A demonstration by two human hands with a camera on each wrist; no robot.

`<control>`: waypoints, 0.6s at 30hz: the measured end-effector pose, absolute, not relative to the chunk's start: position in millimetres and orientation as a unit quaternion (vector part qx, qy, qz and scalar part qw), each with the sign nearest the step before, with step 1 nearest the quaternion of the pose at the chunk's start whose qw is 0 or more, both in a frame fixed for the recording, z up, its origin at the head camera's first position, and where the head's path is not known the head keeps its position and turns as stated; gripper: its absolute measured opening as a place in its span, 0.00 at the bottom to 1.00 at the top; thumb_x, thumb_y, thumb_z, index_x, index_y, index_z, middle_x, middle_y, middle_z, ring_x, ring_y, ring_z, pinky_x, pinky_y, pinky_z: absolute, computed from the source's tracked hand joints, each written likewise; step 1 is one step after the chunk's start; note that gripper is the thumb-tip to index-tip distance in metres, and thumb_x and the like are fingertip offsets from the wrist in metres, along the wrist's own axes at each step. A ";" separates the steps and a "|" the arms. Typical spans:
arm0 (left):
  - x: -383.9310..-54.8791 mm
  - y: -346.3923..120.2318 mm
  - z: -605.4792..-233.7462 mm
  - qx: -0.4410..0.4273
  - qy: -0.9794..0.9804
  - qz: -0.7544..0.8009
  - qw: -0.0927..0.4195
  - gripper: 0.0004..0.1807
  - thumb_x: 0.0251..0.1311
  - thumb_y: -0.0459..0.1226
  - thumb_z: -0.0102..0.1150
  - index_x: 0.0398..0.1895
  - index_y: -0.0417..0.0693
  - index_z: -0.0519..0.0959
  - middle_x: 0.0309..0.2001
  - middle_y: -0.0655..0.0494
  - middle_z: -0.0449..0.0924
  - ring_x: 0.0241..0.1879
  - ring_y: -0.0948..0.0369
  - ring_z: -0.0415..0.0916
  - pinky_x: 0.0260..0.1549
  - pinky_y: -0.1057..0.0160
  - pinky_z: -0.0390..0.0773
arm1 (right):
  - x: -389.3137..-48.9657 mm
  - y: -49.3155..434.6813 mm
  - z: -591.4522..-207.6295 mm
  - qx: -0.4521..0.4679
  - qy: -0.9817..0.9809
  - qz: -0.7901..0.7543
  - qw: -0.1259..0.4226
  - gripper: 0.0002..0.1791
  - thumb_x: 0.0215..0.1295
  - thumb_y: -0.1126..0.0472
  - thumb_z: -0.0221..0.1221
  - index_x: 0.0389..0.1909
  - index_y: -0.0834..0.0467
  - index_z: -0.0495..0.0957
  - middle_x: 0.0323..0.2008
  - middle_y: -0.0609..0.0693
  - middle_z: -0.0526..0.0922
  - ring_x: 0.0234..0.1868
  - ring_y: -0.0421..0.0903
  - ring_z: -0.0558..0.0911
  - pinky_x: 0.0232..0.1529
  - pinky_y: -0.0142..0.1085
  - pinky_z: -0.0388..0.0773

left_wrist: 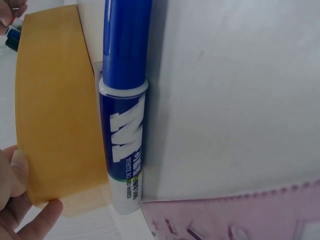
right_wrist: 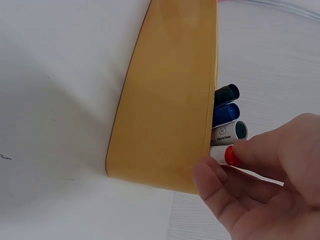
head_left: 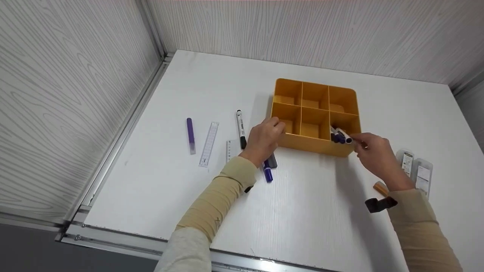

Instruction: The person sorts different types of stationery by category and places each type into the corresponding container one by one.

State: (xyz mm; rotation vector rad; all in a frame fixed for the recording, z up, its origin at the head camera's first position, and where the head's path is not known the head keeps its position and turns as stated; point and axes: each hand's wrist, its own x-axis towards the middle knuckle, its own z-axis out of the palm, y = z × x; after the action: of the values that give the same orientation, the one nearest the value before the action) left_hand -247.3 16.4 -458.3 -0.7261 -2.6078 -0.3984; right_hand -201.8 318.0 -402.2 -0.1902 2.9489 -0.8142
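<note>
A yellow six-compartment box [head_left: 317, 145] stands on the white table. My left hand [head_left: 263, 139] grips the wall at its front left corner, fingers over the rim. At the front right compartment, my right hand [head_left: 374, 153] pinches the red end of a white marker [right_wrist: 219, 154] between thumb and finger. That marker stands in the box beside a white marker with a dark end [right_wrist: 231, 132], a blue-ended one [right_wrist: 226, 114] and a dark-ended one [right_wrist: 226, 95]. A blue whiteboard marker [left_wrist: 125, 130] lies before the box, near my left wrist.
Left of the box lie a black-capped marker [head_left: 241, 128], a clear ruler [head_left: 209, 145], a purple pen [head_left: 190, 134] and another ruler [head_left: 230, 149], partly hidden by my arm. Two clear cases [head_left: 423, 175] and an orange item [head_left: 380, 188] lie right. Walls border the table.
</note>
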 end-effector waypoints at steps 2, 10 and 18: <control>-247.3 15.8 -458.3 -0.260 -0.933 -0.145 0.203 0.13 0.58 0.23 0.60 0.43 0.47 0.81 0.40 0.54 0.78 0.39 0.61 0.77 0.40 0.69 0.82 | -202.4 316.2 -404.5 -0.071 0.962 -0.263 0.031 0.20 0.75 0.65 0.47 0.62 0.68 0.73 0.52 0.67 0.80 0.46 0.58 0.79 0.47 0.46 0.82; -248.2 15.6 -458.5 -0.262 -0.931 -0.154 0.201 0.12 0.59 0.25 0.59 0.43 0.46 0.81 0.40 0.55 0.78 0.38 0.61 0.76 0.40 0.70 0.81 | -197.5 314.3 -412.7 -0.123 0.965 -0.231 -0.017 0.22 0.68 0.71 0.51 0.64 0.66 0.73 0.51 0.65 0.78 0.43 0.56 0.78 0.44 0.44 0.79; -247.6 15.0 -458.6 -0.265 -0.930 -0.160 0.196 0.13 0.57 0.24 0.61 0.42 0.47 0.81 0.39 0.54 0.78 0.38 0.61 0.76 0.39 0.69 0.82 | -192.7 318.4 -416.1 -0.134 0.961 -0.239 -0.023 0.31 0.65 0.74 0.49 0.71 0.61 0.64 0.61 0.64 0.74 0.46 0.55 0.77 0.46 0.33 0.75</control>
State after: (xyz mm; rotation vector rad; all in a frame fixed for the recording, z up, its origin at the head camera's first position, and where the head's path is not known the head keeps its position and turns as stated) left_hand -247.6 15.0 -458.6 -0.7417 -2.6056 -0.4493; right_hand -192.7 318.4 -416.1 -0.4286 3.0646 -0.7626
